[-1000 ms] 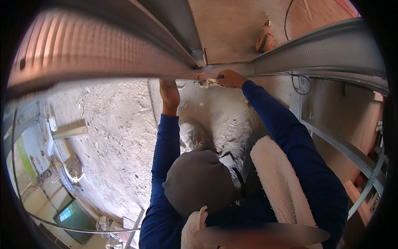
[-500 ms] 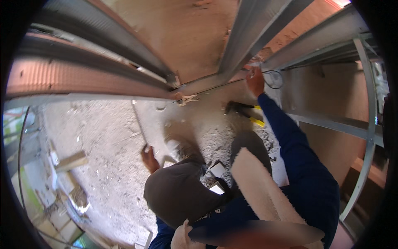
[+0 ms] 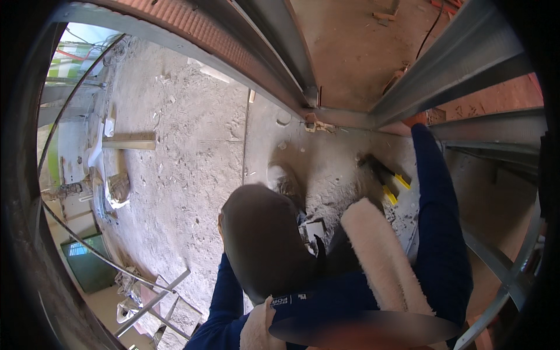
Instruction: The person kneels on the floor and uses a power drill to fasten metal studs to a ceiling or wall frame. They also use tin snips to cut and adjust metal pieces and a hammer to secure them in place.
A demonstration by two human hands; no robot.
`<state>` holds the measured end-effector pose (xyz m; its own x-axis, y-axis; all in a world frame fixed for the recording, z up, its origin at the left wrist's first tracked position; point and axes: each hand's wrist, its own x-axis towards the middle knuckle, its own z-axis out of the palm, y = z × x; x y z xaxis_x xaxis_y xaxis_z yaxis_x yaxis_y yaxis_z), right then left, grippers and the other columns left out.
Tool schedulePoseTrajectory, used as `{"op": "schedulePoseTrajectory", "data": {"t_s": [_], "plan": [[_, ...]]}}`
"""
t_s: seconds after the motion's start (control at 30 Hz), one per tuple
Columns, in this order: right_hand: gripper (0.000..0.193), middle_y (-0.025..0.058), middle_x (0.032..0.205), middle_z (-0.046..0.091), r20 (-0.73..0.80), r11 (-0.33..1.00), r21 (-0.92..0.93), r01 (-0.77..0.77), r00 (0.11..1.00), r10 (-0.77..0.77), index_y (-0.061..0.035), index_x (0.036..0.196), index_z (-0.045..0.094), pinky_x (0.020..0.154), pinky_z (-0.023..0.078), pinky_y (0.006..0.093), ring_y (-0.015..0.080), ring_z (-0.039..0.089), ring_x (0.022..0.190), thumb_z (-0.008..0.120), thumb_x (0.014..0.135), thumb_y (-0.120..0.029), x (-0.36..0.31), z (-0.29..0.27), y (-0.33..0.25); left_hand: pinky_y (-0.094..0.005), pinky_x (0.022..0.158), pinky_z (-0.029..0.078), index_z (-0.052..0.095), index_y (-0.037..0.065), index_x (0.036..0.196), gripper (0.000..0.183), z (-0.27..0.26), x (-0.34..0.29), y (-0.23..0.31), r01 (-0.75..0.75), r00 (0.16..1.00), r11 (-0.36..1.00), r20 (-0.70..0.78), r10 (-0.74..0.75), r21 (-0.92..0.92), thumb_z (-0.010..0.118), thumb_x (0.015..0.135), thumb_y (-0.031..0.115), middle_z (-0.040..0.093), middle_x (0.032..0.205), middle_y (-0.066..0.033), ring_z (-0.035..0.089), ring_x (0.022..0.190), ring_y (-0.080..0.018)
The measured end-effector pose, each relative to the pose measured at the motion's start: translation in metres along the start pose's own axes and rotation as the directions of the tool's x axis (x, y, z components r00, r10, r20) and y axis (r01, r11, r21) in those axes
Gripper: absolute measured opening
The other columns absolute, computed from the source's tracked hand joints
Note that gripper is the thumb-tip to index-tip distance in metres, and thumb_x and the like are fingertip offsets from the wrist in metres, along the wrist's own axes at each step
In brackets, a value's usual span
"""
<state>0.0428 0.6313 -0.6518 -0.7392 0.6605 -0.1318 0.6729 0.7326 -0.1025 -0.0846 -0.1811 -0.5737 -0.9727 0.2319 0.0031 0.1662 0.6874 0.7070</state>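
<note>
The top (image 3: 344, 300) is dark blue, with long sleeves (image 3: 438, 216). A fluffy, pale towel (image 3: 382, 256) hangs in two strips down the front. Small white marks (image 3: 301, 296) show on the top, by the towel's edge. The pants (image 3: 262, 239) are dark grey. One shoe (image 3: 284, 177) looks pale and dusty.

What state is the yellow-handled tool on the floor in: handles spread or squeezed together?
Spread. The tool lies with its yellow grips apart, floor showing between them; its dark head is too unclear to judge.

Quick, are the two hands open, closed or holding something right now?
Left hand: almost wholly hidden by the knee; state cannot be told.
Right hand: beside a metal stud, mostly hidden; grip cannot be told.
</note>
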Motion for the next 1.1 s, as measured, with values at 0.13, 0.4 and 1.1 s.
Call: {"op": "schedulePoseTrajectory", "data": {"t_s": [0.13, 0.4, 1.1], "plan": [[0.056, 0.0144, 0.105, 0.071, -0.046, 0.969, 0.244, -0.031, 0.998, 0.044, -0.0062, 0.126, 0.062, 0.084, 0.055, 0.0428, 0.0330, 0.069, 0.099, 0.070, 0.083, -0.041, -0.025, -0.095, -0.003, -0.0325, 0.076, 0.053, 0.062, -0.004, 0.124, 0.042, -0.024, 0.065, 0.119, 0.059, 0.998, 0.987, 0.039, -0.053, -0.150, 0.071, 0.093, 0.023, 0.069, 0.108, -0.0159, 0.066, 0.091, -0.0204], [0.017, -0.0033, 0.065, 0.050, 0.346, 0.096, 0.902, -0.421, 0.839, 0.421, -0.0074, 0.095, 0.059, 0.035, 0.032, 0.0240, 0.0068, 0.046, 0.041, 0.072, 0.087, -0.016, -0.227, -0.175, -0.033, -0.0413, 0.106, 0.046, 0.036, -0.004, 0.146, 0.077, -0.013, 0.226, 0.369, -0.257, 0.911, 0.791, 0.135, 0.391, -0.556, 0.079, 0.085, 0.012, 0.051, 0.139, -0.0205, 0.054, 0.127, -0.0349], [0.037, 0.0247, 0.095, 0.071, 0.029, 0.583, 0.804, 0.112, 0.973, -0.227, 0.0050, 0.107, 0.065, 0.080, 0.055, 0.0436, 0.0359, 0.070, 0.088, 0.067, 0.075, -0.014, -0.335, -0.156, -0.284, -0.0313, 0.068, 0.047, 0.072, 0.003, 0.095, 0.022, 0.041, 0.296, 0.489, -0.453, 0.741, 0.673, 0.172, 0.649, -0.586, 0.074, 0.084, 0.021, 0.066, 0.088, -0.0010, 0.059, 0.077, -0.0145]]}}
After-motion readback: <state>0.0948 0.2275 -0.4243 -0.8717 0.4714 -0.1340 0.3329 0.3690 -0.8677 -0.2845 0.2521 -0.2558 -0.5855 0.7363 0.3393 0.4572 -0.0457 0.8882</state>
